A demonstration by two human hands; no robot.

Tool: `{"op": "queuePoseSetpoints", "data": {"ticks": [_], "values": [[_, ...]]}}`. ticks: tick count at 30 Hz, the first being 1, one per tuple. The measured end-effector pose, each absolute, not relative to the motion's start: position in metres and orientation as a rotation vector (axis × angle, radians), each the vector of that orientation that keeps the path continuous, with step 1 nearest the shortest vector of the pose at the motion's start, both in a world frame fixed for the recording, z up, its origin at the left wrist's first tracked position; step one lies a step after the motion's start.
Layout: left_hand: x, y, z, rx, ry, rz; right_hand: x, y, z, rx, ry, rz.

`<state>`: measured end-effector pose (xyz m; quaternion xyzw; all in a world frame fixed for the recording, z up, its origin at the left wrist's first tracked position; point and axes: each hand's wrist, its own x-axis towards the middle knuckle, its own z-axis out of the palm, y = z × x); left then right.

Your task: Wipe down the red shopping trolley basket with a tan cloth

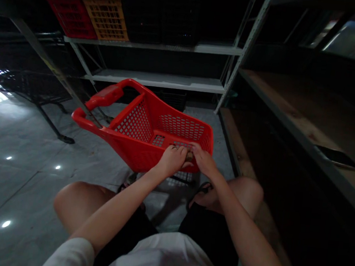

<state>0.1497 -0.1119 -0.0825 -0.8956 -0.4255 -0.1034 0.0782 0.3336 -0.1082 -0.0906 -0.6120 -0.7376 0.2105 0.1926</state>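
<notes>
Where shelving [157,80] lines glossy floor [18,167]

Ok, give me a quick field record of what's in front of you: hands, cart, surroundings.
left hand: on the near rim of the red cart, fingers curled
right hand: on the same rim, touching the left hand
between hands: a small brownish thing, too hidden to identify
posture: crouched, knees bare
shelving: metal racks; red crate and orange crate up top
</notes>
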Motion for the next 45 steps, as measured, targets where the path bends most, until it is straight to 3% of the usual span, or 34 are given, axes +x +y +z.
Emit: {"op": "queuePoseSetpoints", "data": {"ticks": [4,10,14,27,45], "values": [[0.130,-0.113,-0.068,-2.781,-1.261,-0.435,0.332,-0.126,-0.088,-1.558,-2.095,0.564],[0.061,-0.103,-0.047,-2.622,-1.421,-0.020,0.281,-0.140,-0.086,-1.420,-2.319,0.156],[0.046,-0.104,-0.047,-2.603,-1.396,0.031,0.256,-0.134,-0.087,-1.450,-2.400,0.065],[0.035,-0.099,-0.067,-2.582,-1.281,-0.205,0.372,-0.160,-0.106,-1.455,-2.442,-0.222],[0.014,-0.064,-0.060,-2.566,-1.259,-0.087,0.224,-0.098,-0.095,-1.462,-2.529,-0.145]]}}
